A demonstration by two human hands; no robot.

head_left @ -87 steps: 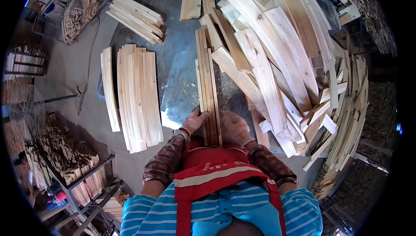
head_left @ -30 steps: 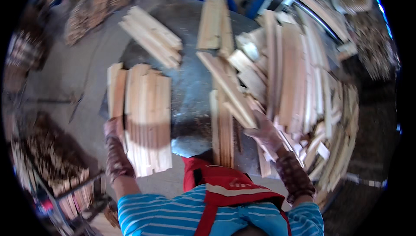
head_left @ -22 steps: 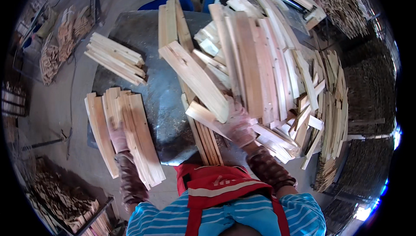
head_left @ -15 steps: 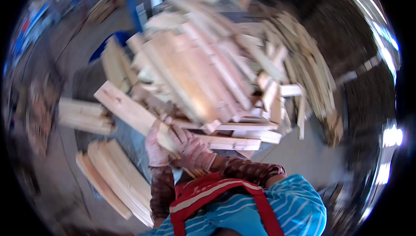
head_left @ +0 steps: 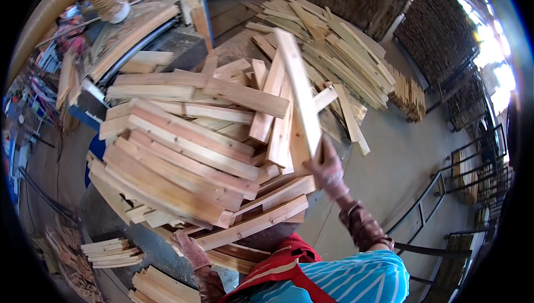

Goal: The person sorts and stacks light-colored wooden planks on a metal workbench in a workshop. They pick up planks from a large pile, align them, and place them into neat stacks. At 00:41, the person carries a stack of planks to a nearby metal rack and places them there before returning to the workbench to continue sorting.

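Note:
In my right hand (head_left: 327,170), closed around its lower end, is a long pale wooden board (head_left: 299,89) that points away from me over the right side of the pile. My left hand (head_left: 193,252), in a pinkish glove, is low at the near edge of the pile, beside the end of a loose board (head_left: 253,224). Its fingers look stretched out, with nothing seen in them. Ahead of me, a row of reddish planks (head_left: 183,164) lies side by side on top of the heap, and the table under it is mostly hidden.
Small stacks of boards (head_left: 167,286) sit at the near left. Beyond the pile, at the right, lies a large heap of pale slats (head_left: 350,52). A machine with a ribbed hose (head_left: 105,0) stands at the far left. Dark metal racks (head_left: 439,191) line the right side.
The view has swung right. Both hands were together on one board at the left; now they are apart, my right hand out to the right with a board, my left at the pile's near edge.

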